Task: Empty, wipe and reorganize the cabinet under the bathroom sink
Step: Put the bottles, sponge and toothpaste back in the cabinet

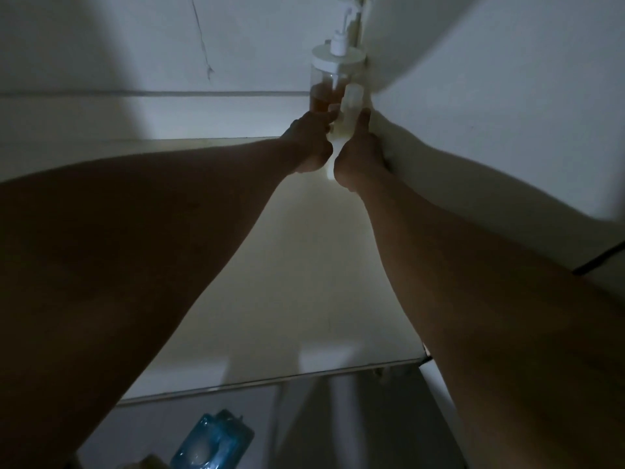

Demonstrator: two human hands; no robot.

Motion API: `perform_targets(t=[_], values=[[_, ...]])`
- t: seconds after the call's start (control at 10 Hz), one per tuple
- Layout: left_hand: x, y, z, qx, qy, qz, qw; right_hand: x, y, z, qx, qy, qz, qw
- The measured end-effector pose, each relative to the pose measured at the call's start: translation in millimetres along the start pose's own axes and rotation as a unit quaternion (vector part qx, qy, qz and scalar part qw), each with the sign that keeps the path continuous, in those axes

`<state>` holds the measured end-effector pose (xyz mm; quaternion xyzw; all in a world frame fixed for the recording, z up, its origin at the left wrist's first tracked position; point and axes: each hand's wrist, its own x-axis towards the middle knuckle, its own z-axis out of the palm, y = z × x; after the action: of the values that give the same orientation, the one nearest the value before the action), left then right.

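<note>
Both my arms reach deep into the dim white cabinet. My left hand and my right hand grip one small white bottle between them at the back right corner. Right behind it stands a clear pump bottle with amber liquid and a white pump head. My fingers hide the lower part of the white bottle.
The cabinet's right wall runs close beside my right hand. The shelf's front edge lies near the bottom of the view. On the floor below it sits a blue transparent bottle, beside a pale object at the frame's bottom edge.
</note>
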<state>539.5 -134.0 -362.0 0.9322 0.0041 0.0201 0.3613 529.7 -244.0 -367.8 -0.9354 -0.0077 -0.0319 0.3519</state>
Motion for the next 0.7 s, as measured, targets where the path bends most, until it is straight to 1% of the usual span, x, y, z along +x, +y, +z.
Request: perform_targets(t=[0.1, 0.2, 0.3, 0.4, 0.5, 0.6, 0.7], values=[[-9, 12, -7, 0.037, -0.029, 0.001, 0.999, -12, 1, 1, 0.014, -0.010, 0.009, 1.000], [-20, 12, -11, 0.049, -0.087, 0.006, 0.995, -20, 7, 5, 0.023, -0.019, 0.016, 0.999], [-37, 10, -11, 0.069, -0.099, 0.016, 0.993, -50, 5, -4, 0.021, -0.036, 0.038, 0.998], [-57, 6, -11, 0.068, -0.076, 0.015, 0.995, -74, 8, -6, 0.023, -0.041, 0.049, 0.998], [-78, 2, -12, 0.068, -0.059, -0.013, 0.996, -98, 10, -11, 0.017, -0.058, 0.033, 0.998], [-97, -2, -16, 0.091, -0.059, -0.034, 0.994, -122, 14, -16, -0.011, -0.077, 0.007, 0.997], [-121, 0, -24, 0.139, -0.078, -0.033, 0.987, -147, 16, -29, -0.020, -0.076, -0.001, 0.997]])
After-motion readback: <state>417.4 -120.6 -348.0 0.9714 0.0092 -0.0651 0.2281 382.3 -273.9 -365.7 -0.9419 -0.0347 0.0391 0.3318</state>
